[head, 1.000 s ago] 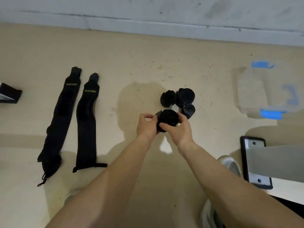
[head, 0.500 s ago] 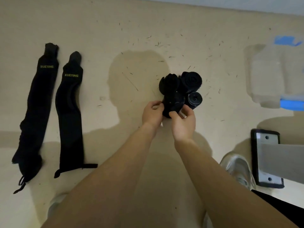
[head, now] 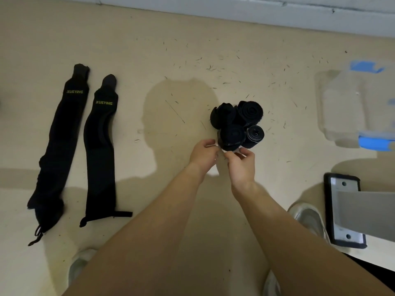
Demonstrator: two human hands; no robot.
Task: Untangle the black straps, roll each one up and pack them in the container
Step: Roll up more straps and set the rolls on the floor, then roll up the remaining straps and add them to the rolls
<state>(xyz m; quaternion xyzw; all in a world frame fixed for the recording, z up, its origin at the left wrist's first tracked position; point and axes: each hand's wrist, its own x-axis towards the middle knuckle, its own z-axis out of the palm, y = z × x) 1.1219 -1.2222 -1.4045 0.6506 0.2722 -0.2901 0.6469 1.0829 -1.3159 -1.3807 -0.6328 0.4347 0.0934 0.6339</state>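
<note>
Set fourth roll [head: 232,135] down against three rolled straps [head: 245,114], well left of the container [head: 342,107]. My right hand [head: 241,165] hung loosely curled, empty; left hand [head: 203,153] met the roll's edge, grip unclear. Two flat straps [head: 100,150] remained unrolled.

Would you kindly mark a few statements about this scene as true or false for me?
1. Four rolled straps sit clustered together on the floor. True.
2. The two long straps lie inside the container. False: they lie flat on the floor at the far left, and the container stands at the far right.
3. Both long straps bear the lettering XUEYING. True.
4. The container already holds black rolls. False: no black roll shows in it, and all four rolls are on the floor.
5. Both hands are at the long straps. False: the left hand and the right hand are at the nearest roll of the cluster.
</note>
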